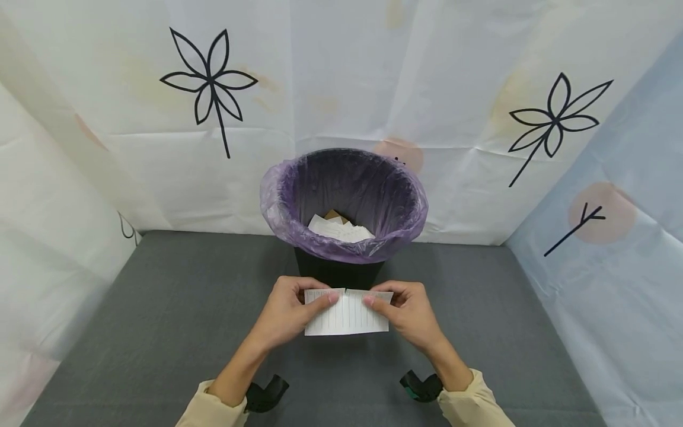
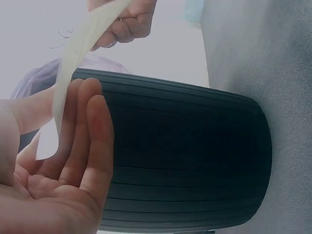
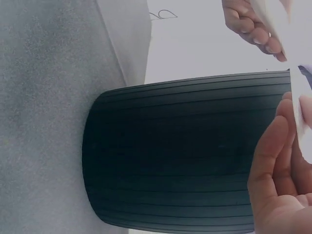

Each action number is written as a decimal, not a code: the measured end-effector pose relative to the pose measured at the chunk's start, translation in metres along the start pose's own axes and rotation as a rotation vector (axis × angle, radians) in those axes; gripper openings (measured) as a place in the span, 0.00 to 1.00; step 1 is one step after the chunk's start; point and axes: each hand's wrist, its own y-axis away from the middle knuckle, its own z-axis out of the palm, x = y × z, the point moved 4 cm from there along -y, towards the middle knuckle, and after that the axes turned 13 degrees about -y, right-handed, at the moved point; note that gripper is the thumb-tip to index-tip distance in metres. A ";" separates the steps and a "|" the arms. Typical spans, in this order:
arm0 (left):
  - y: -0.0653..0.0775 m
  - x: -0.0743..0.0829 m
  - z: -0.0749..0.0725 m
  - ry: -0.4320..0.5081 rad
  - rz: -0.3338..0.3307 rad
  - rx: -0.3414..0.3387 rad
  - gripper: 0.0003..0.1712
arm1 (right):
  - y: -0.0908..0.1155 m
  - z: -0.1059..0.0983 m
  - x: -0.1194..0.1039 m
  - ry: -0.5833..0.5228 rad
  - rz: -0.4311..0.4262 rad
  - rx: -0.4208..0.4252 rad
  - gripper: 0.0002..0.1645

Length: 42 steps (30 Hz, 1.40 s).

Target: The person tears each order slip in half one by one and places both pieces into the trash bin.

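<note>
A white sheet of lined paper [image 1: 347, 317] is held up between both hands, with a small tear at the middle of its top edge in the head view. My left hand [image 1: 293, 310] pinches its left part, thumb in front and fingers behind. On the other side my right hand [image 1: 409, 311] pinches it the same way, the two thumbs a short gap apart. Just beyond the hands stands a dark ribbed trash bin [image 2: 185, 151], lined with a purple plastic bag [image 1: 283, 207]. Inside lie white paper pieces [image 1: 341, 230] and a brown scrap [image 1: 334, 214].
The bin stands on a grey cloth surface [image 1: 187, 308], against a white curtain [image 1: 331, 71] with black flower drawings. Another curtain wall [image 1: 629, 296] rises on the right. Black straps [image 1: 267, 394] are at both wrists.
</note>
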 end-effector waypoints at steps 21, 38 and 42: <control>-0.003 -0.002 -0.002 -0.056 -0.040 0.140 0.05 | 0.004 0.001 -0.012 0.049 -0.280 0.095 0.07; -0.004 -0.005 -0.011 0.008 -0.079 0.206 0.06 | 0.009 -0.003 -0.025 -0.040 -0.355 0.097 0.02; -0.004 -0.006 -0.014 0.007 -0.084 0.222 0.06 | 0.009 -0.005 -0.028 -0.038 -0.377 0.101 0.03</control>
